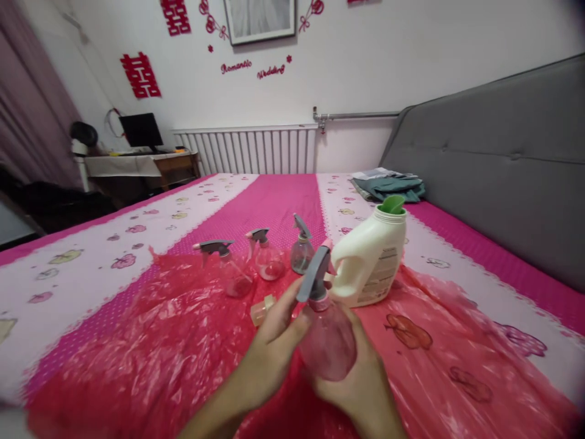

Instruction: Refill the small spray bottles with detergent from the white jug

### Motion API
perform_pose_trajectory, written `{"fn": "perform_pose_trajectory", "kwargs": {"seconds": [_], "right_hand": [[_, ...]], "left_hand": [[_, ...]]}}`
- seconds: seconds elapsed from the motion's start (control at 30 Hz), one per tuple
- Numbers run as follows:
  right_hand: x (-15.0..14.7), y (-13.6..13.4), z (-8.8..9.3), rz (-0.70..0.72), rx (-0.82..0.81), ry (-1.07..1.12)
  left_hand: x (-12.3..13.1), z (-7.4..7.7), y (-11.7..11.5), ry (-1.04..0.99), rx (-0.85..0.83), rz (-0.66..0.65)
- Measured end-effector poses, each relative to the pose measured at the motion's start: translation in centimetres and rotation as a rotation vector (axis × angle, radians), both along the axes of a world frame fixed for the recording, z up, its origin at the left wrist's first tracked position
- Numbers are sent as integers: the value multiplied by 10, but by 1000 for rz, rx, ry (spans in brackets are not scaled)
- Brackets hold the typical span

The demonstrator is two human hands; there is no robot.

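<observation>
A clear spray bottle [329, 344] with a grey and pink trigger head is held upright in front of me. My right hand [359, 381] wraps around its round body from the right and below. At the neck, my left hand [278, 335] grips the collar just under the trigger head, some fingers hidden behind it. Beyond my hands stand three similar spray bottles: one at the left [235, 275], one in the middle [269, 259] and one farther right [301, 253]. A small pale yellowish piece [262, 310] lies beside my left hand; its kind is unclear.
A large cream detergent jug [372, 256] with a green spout stands right behind the held bottle. Red plastic sheeting [150, 341] covers the pink bed [283, 195]. Folded clothes [388, 186] lie at the back right, near the grey headboard [498, 134].
</observation>
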State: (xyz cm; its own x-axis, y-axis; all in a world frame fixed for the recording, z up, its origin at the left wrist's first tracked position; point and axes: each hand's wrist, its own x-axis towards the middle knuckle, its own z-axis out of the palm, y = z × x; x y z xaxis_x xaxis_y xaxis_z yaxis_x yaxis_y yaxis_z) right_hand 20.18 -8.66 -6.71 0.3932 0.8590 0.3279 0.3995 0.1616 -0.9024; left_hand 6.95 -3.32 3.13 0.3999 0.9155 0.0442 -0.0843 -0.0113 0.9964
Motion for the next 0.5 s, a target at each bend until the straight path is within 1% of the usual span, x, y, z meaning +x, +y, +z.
{"fn": "perform_pose_trajectory", "kwargs": {"seconds": [0.07,0.13,0.2,0.27,0.3,0.33,0.4,0.43,0.47,0.5], "right_hand": [[-2,-5,-2,-17,-26,-21],[-7,-10,-6,-51,-31,-52],[-13,-15,-13,-68,-28,-60],[-18,-20,-21,-59,-37,-44],[-19,-22,-25,-54,-54,-29],[-19,-23,-28,-62,-81,-14],[-17,-26,-33,-104,-131,-6],[-16,-27,-34,-120,-132,-18],[-14,-28,-35,-123,-109,-37],[-14,-29,-34,-123,-71,-65]], "left_hand": [[-3,-2,-2,-71,-8,-11],[-1,-5,-2,-102,-24,25],[2,-7,-2,-79,-34,64],[2,-7,-4,-12,6,49],[0,-6,-6,16,29,-4],[-2,-5,-8,32,41,-85],[-10,-3,-11,44,22,-261],[-13,-3,-12,50,-1,-323],[-16,-3,-13,54,-20,-345],[-17,-5,-13,55,-32,-335]]}}
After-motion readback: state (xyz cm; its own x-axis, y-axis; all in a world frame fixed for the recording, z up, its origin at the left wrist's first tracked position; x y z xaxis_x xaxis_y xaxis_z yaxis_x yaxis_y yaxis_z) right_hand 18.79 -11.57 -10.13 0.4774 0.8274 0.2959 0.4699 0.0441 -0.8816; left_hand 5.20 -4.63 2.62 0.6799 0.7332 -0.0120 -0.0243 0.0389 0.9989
